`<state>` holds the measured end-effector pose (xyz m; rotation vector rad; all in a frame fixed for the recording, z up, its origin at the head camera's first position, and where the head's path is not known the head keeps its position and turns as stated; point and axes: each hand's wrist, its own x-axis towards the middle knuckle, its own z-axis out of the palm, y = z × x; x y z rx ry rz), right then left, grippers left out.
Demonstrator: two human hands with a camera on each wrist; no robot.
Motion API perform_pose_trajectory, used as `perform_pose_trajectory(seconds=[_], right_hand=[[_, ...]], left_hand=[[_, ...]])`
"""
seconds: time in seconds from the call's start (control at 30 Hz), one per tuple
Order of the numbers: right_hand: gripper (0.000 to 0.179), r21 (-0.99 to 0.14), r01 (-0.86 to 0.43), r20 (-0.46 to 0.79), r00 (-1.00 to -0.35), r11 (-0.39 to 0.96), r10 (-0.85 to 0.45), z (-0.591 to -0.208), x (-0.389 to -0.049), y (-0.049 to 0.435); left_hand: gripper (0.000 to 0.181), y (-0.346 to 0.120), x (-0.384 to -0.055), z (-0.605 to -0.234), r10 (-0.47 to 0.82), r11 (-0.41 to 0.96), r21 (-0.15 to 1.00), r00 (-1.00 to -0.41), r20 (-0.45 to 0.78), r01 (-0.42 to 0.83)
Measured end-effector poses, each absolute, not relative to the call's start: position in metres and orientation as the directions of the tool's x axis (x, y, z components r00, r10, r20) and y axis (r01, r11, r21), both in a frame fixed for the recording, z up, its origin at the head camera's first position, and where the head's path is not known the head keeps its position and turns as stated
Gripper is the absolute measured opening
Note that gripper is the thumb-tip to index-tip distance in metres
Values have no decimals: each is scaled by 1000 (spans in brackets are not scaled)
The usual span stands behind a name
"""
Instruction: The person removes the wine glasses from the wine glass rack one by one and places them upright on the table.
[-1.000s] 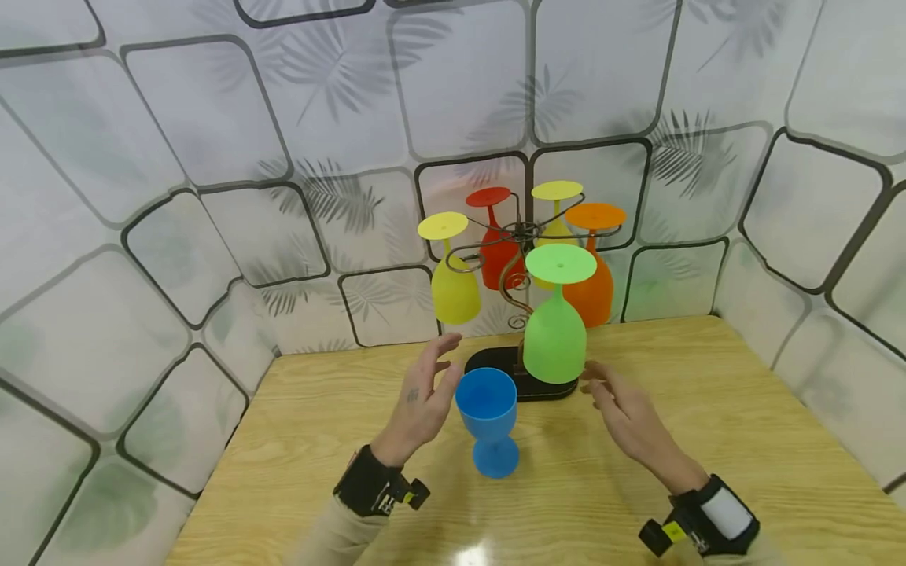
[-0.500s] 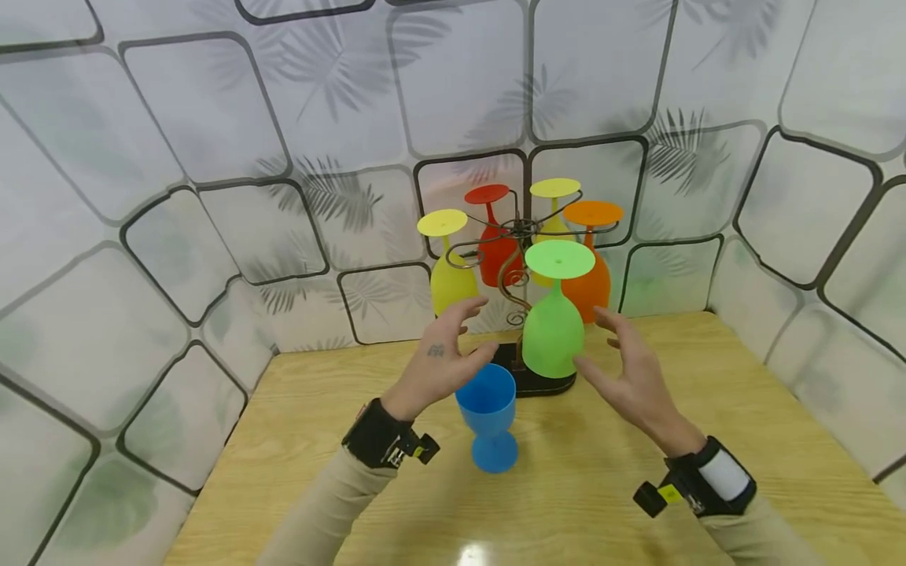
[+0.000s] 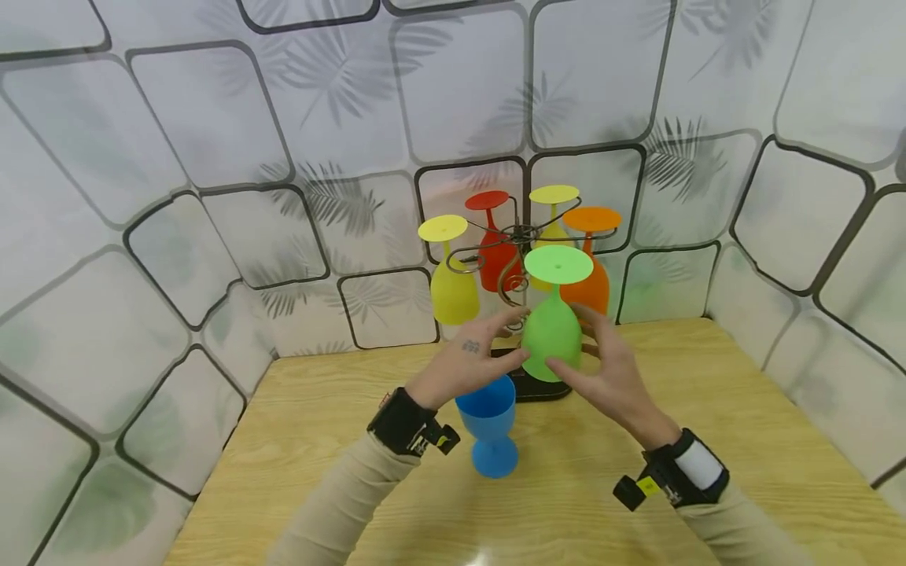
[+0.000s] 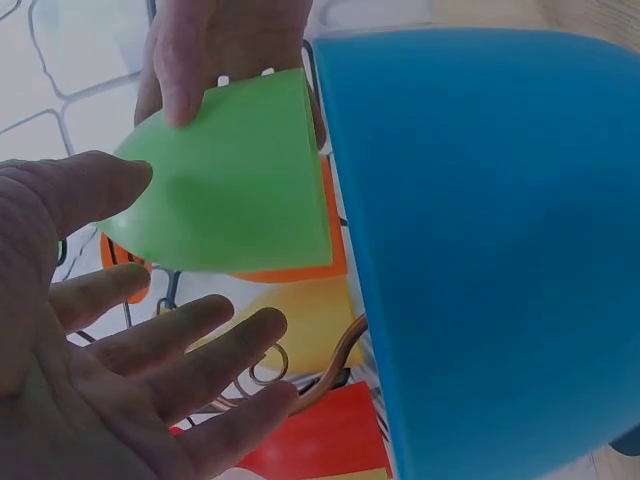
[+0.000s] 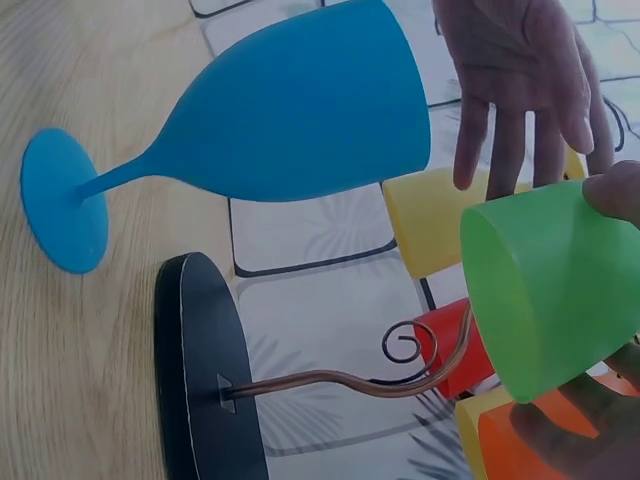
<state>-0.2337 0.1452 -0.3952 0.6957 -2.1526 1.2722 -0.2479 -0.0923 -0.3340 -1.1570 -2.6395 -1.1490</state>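
Note:
A green goblet hangs upside down by its foot at the front of a metal goblet rack. My right hand grips its bowl from the right, thumb in front and fingers behind. From the left, my left hand reaches toward the same bowl with spread fingers, its thumb tip right at the green surface in the left wrist view. Below that hand a blue goblet stands upright on the table, its rim partly hidden by the hand in the head view.
Also hanging upside down on the rack are a red goblet, an orange goblet and two yellow goblets, one at the left. The rack's black base rests on the wooden table. Patterned fabric walls enclose the back and sides.
Both hands have risen and closed in on the green goblet from either side. The right hand has taken hold of its bowl. The blue goblet stays in place.

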Motion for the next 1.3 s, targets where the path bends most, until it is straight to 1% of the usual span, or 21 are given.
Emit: perform_pose_trajectory(seconds=[0.17, 0.27, 0.43, 0.53, 0.7, 0.9, 1.13, 1.3], right_hand=[[81, -593, -699, 696, -695, 400, -180, -396, -232, 137], [80, -577, -719, 714, -675, 388, -189, -396, -231, 134], [81, -549, -722, 722, -663, 421, -196, -395, -231, 131], [82, -538, -711, 717, -668, 452, -198, -393, -232, 129], [81, -553, -682, 690, -697, 479, -194, -389, -234, 127], [80, -608, -628, 638, -751, 486, -172, -387, -235, 126], [78, -664, -581, 598, -790, 471, -132, -387, -237, 128], [77, -690, -569, 589, -801, 448, -111, -387, -237, 130]], left_hand=[[59, -92, -246, -335, 615, 422, 637, -720, 322, 645], [59, -92, -244, -334, 604, 433, 633, -728, 324, 642], [59, -94, -243, -334, 595, 442, 631, -735, 326, 638], [60, -95, -244, -334, 593, 439, 632, -734, 331, 639], [61, -96, -245, -332, 593, 452, 623, -737, 325, 638], [60, -93, -249, -330, 597, 486, 605, -745, 297, 630], [64, -86, -254, -325, 620, 514, 552, -729, 290, 657], [63, -82, -256, -321, 642, 478, 590, -718, 271, 650]])
